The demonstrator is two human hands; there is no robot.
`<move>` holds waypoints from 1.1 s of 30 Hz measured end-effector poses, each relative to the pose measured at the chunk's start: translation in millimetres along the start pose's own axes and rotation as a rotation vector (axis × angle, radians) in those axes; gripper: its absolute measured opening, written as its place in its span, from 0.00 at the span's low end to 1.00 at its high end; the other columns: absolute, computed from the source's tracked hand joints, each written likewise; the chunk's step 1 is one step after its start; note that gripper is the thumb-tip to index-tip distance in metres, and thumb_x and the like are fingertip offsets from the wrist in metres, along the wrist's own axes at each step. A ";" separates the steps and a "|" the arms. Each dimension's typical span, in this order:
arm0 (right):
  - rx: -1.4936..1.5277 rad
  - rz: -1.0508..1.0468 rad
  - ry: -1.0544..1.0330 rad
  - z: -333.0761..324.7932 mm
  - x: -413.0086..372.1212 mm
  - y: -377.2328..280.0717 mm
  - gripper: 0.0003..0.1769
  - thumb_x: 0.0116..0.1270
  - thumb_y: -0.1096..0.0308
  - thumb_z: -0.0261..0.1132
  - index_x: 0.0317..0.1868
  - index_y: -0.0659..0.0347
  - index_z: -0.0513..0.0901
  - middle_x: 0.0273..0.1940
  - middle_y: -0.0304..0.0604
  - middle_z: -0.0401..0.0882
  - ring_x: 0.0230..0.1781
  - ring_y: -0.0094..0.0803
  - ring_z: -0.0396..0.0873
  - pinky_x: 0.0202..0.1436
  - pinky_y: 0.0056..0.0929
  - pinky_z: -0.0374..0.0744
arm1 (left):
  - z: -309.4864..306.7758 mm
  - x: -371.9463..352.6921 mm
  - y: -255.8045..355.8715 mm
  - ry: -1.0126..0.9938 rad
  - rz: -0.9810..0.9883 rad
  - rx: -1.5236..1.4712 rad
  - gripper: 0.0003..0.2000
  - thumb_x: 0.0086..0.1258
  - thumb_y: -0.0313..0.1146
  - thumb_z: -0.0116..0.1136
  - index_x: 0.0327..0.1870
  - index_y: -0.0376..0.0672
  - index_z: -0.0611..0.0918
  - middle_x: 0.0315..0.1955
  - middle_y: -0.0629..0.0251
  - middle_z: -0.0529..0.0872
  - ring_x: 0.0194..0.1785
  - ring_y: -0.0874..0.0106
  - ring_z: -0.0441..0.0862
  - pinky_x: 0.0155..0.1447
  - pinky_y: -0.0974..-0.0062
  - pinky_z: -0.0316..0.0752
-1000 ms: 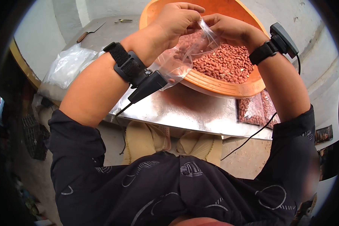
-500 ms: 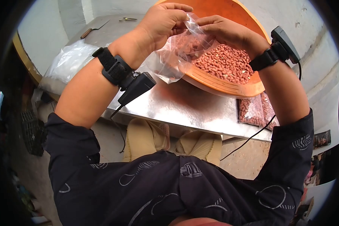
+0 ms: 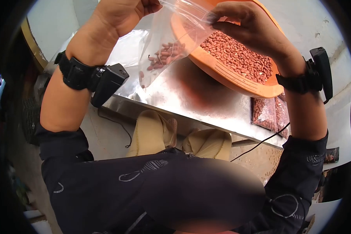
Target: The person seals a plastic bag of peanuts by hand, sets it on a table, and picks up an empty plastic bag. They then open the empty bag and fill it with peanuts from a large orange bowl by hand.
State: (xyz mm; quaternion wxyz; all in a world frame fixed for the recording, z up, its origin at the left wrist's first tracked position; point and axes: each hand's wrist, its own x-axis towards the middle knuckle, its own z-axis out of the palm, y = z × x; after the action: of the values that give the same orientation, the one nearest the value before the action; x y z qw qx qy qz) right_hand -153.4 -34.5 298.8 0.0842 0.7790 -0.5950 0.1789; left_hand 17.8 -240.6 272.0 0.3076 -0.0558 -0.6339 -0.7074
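Head camera: clear plastic bag (image 3: 163, 50) pinched at the basin

Nearest, sealed peanut packets (image 3: 267, 113) lie by the steel table's (image 3: 191, 105) front edge, just beside the orange basin (image 3: 238, 84) of peanuts. Above the table, the left hand (image 3: 117, 15) and right hand (image 3: 247, 29) each pinch the bag's mouth, holding it against the basin's rim with some peanuts inside.

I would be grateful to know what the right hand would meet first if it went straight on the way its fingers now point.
The clear plastic bag: the right hand pinches its mouth edge, fingers pointing toward the left hand, which would likely come next, though depth is unclear.
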 end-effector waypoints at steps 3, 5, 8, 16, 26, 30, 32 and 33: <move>0.071 0.078 -0.069 27.5 3.7 -11.4 0.07 0.66 0.74 0.67 0.42 0.68 0.81 0.35 0.42 0.83 0.40 0.27 0.82 0.50 0.28 0.80 | -22.4 -26.1 -1.4 -0.057 -0.044 0.265 0.11 0.65 0.25 0.58 0.48 0.34 0.81 0.33 0.67 0.82 0.32 0.77 0.79 0.42 0.79 0.77; -0.008 0.008 -0.105 44.8 3.2 -11.2 0.06 0.66 0.74 0.65 0.41 0.67 0.81 0.35 0.46 0.83 0.38 0.35 0.82 0.47 0.31 0.80 | -38.7 -43.6 -15.7 -0.149 -0.086 0.458 0.18 0.67 0.31 0.60 0.57 0.34 0.81 0.33 0.73 0.79 0.32 0.81 0.73 0.43 0.82 0.72; -0.079 -0.093 -0.069 63.9 2.2 -6.9 0.04 0.65 0.75 0.64 0.39 0.66 0.82 0.35 0.50 0.83 0.36 0.44 0.82 0.44 0.34 0.79 | -44.1 -62.7 -17.3 -0.377 0.030 0.818 0.13 0.64 0.31 0.67 0.48 0.37 0.84 0.36 0.73 0.77 0.37 0.80 0.74 0.43 0.81 0.72; 0.117 0.114 0.068 65.5 -3.2 11.2 0.07 0.68 0.72 0.66 0.44 0.66 0.82 0.36 0.42 0.84 0.39 0.27 0.82 0.48 0.26 0.79 | -46.3 -38.6 3.4 -0.432 0.366 1.051 0.04 0.66 0.25 0.61 0.39 0.35 0.84 0.31 0.68 0.83 0.34 0.74 0.81 0.40 0.78 0.78; 0.381 0.594 -0.113 19.7 -34.3 94.6 0.22 0.69 0.60 0.67 0.59 0.60 0.78 0.53 0.37 0.80 0.50 0.24 0.79 0.53 0.23 0.78 | -12.2 -36.1 -38.7 -0.440 0.290 1.045 0.03 0.67 0.22 0.61 0.40 0.37 0.81 0.42 0.65 0.78 0.38 0.74 0.76 0.42 0.79 0.72; 0.115 0.952 -0.542 16.3 -52.8 140.0 0.33 0.63 0.50 0.70 0.63 0.58 0.74 0.52 0.43 0.80 0.50 0.31 0.78 0.43 0.33 0.83 | -0.7 -36.3 -41.6 -0.422 0.340 1.025 0.05 0.65 0.20 0.62 0.40 0.37 0.82 0.37 0.64 0.80 0.34 0.74 0.76 0.39 0.79 0.72; 0.036 1.053 -0.673 22.4 -64.0 159.1 0.39 0.61 0.48 0.71 0.68 0.56 0.70 0.53 0.50 0.79 0.51 0.38 0.79 0.44 0.41 0.85 | 1.2 -33.4 -44.9 -0.375 0.367 1.036 0.06 0.63 0.19 0.63 0.40 0.37 0.82 0.32 0.64 0.81 0.31 0.74 0.76 0.37 0.79 0.71; 0.052 1.091 -0.693 24.2 -69.1 166.5 0.42 0.60 0.47 0.72 0.69 0.56 0.68 0.53 0.53 0.79 0.51 0.40 0.80 0.44 0.43 0.85 | 1.7 -31.8 -46.9 -0.359 0.376 1.035 0.07 0.62 0.19 0.63 0.40 0.36 0.83 0.32 0.64 0.81 0.31 0.74 0.76 0.36 0.79 0.71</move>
State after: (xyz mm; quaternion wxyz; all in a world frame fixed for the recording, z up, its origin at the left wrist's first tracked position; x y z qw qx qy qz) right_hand -324.2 -27.1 236.7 -0.2346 0.3793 -0.8936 -0.0516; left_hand 19.2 -227.1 217.0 0.3029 -0.1287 -0.9188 -0.2180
